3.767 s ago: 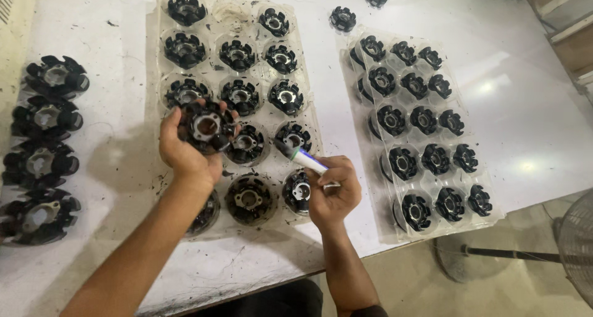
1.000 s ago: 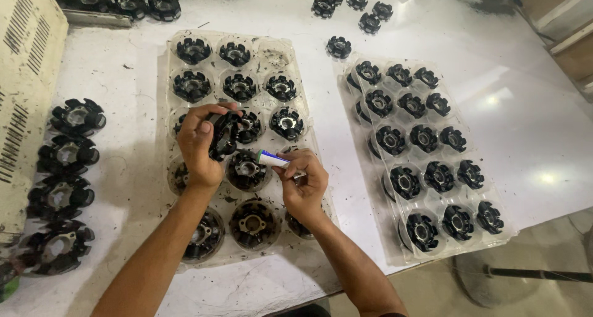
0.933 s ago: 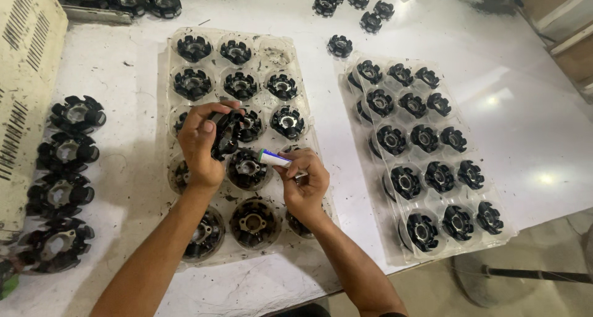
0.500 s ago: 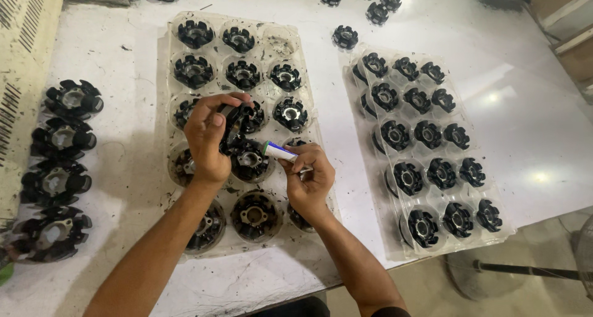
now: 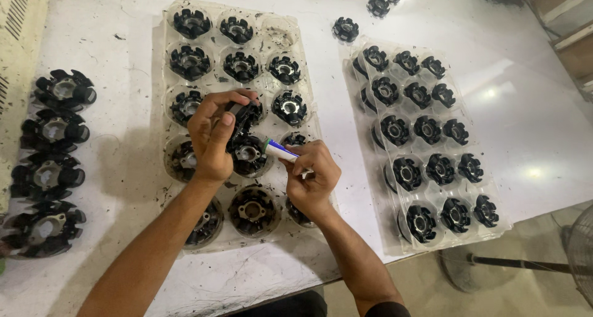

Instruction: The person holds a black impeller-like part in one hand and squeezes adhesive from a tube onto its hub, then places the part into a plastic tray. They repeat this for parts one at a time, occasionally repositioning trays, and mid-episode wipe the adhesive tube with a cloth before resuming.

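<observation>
Two clear trays (image 5: pixel 321 122) lay on the white table (image 5: pixel 123 169), and four black parts (image 5: pixel 52 162) sat at nine o'clock. The left hand (image 5: pixel 213 135) pinched one black round part (image 5: pixel 246 114), tipped on edge. At four o'clock from it, the right hand (image 5: pixel 312 178) squeezed a marker (image 5: pixel 281 150).
</observation>
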